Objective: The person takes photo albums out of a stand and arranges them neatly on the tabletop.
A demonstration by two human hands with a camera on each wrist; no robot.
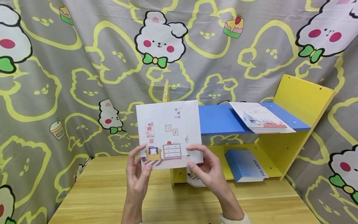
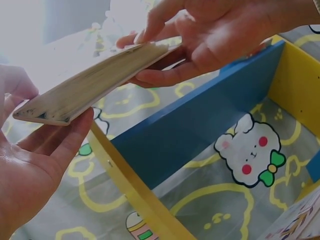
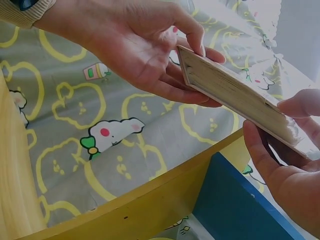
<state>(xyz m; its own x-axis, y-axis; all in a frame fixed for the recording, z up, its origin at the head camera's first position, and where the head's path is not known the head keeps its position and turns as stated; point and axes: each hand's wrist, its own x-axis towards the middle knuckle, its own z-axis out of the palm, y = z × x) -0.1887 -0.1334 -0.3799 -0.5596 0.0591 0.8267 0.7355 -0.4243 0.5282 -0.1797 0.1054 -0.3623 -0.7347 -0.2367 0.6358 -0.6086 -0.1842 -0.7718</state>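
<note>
A white book [image 1: 165, 133] with a drawn armchair, dresser and wall pictures on its cover is held up in front of the shelf. At its lower left corner my left hand [image 1: 137, 177] pinches it between thumb and fingers. My right hand [image 1: 209, 168] grips the lower right edge the same way, with the thumb on the near side. Both wrist views show the thick page block [image 2: 95, 85] edge-on between the two hands. What lies directly behind the book is hidden in the head view.
A blue and yellow shelf [image 1: 222, 118] stands on the wooden table [image 1: 98, 186]. Its blue board bears another white book [image 1: 258, 118]; below lies a blue book marked POLAROID [image 1: 246, 165]. A partly hidden printed item [image 1: 197, 182] sits under my right hand. A patterned curtain [image 1: 117, 77] hangs behind.
</note>
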